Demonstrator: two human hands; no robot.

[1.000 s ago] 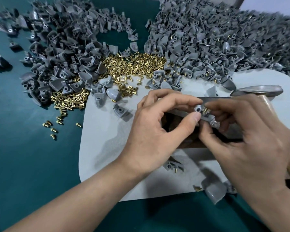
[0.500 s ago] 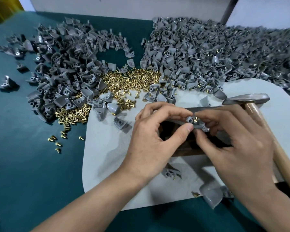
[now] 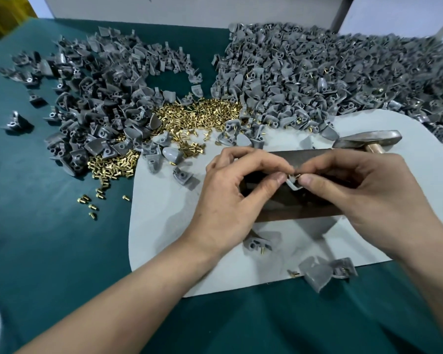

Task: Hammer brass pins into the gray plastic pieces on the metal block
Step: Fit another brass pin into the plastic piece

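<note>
A dark metal block [image 3: 292,208] lies on a pale grey mat [image 3: 164,213]. Over the block, my left hand [image 3: 230,200] pinches a small gray plastic piece [image 3: 292,183] between thumb and forefinger. My right hand [image 3: 363,195] pinches a brass pin [image 3: 296,176] at the top of that piece. A hammer with a metal head [image 3: 368,140] lies behind my right hand, its wooden handle mostly hidden by the hand. A heap of loose brass pins [image 3: 197,116] lies beyond the mat.
Large piles of gray plastic pieces spread at the back left [image 3: 100,111] and back right [image 3: 330,72] on the green table cover [image 3: 36,238]. A few finished pieces [image 3: 320,272] lie at the mat's near edge. Stray pins [image 3: 92,203] dot the cloth on the left.
The view has tilted up and pulled back. Both hands stay over the block, and the right fingers have closed in on the pin at the piece's top.
</note>
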